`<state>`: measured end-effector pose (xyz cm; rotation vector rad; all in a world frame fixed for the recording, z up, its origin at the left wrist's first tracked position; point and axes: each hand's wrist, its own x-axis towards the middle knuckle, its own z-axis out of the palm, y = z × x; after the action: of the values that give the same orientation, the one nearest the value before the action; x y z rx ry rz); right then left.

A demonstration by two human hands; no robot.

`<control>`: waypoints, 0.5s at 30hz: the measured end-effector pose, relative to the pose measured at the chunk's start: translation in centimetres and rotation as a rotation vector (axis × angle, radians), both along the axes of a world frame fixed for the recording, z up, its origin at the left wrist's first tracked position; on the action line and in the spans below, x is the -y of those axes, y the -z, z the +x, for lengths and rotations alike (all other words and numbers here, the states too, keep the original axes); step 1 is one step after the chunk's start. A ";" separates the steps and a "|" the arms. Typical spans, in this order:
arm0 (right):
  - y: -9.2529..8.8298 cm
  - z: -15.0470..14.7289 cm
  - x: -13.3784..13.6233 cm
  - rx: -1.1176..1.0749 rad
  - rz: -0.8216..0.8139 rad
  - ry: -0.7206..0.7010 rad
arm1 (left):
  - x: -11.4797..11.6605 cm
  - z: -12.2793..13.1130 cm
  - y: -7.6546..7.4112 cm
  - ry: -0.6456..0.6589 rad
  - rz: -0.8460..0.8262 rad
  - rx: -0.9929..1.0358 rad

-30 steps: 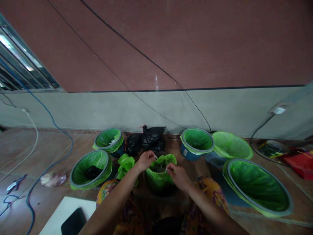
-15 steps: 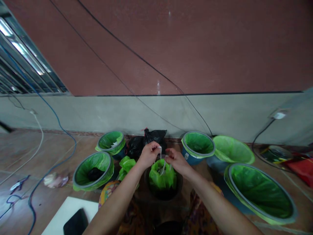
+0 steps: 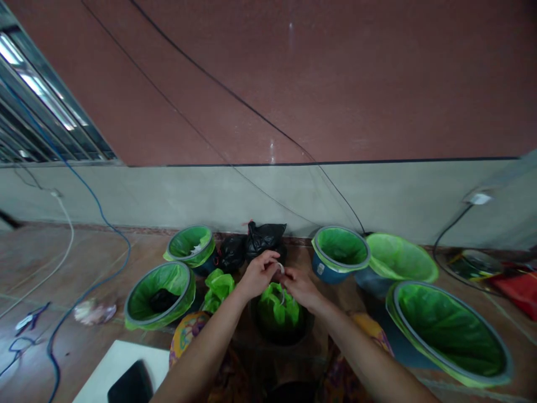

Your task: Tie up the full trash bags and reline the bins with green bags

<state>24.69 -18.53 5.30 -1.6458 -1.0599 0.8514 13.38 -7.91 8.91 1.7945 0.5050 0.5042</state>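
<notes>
My left hand [image 3: 259,273] and my right hand [image 3: 298,286] meet above a dark bin [image 3: 280,330] in front of me. Both pinch the white drawstring [image 3: 281,269] of the green bag [image 3: 278,305] that sits gathered inside the bin. The bag's mouth is bunched together under my fingers. My forearms reach in from the bottom of the view over my patterned clothing.
Several bins lined with green bags stand around: two at the left [image 3: 161,293] [image 3: 189,244], a blue one [image 3: 339,252] and two large ones at the right [image 3: 448,332]. Tied black bags [image 3: 260,238] lie by the wall. Cables cross the floor at the left. A white board with a dark phone [image 3: 130,382] lies near me.
My hands have come together over the bin and lowered slightly. The green bag's mouth, open a second ago, is now drawn closed by its drawstring.
</notes>
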 end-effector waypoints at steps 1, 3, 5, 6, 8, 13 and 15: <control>0.0 0.0 0.1 -0.008 0.001 0.003 | -0.2 -0.1 0.8 -0.032 -0.027 0.015; 0.1 0.2 0.3 -0.020 -0.003 0.012 | -0.8 -0.5 2.7 -0.082 -0.070 0.028; -0.1 0.3 0.4 -0.020 -0.012 0.020 | -1.2 -1.1 4.7 -0.075 -0.094 -0.008; -0.2 0.4 0.4 -0.018 -0.014 0.019 | -1.4 -1.3 5.7 -0.054 -0.091 -0.038; -0.6 0.7 0.4 -0.017 -0.018 0.006 | -1.5 -1.7 7.4 0.018 -0.052 -0.108; -1.6 1.2 -0.3 -0.059 -0.038 -0.032 | -1.2 -0.6 9.9 0.265 0.018 -0.144; -2.0 1.3 -0.8 -0.101 -0.034 -0.029 | -1.1 0.4 10.6 0.335 -0.004 -0.116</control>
<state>25.99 -17.71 7.26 -1.6017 -1.0058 0.9663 13.78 -6.86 -1.67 1.8649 0.2743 0.1679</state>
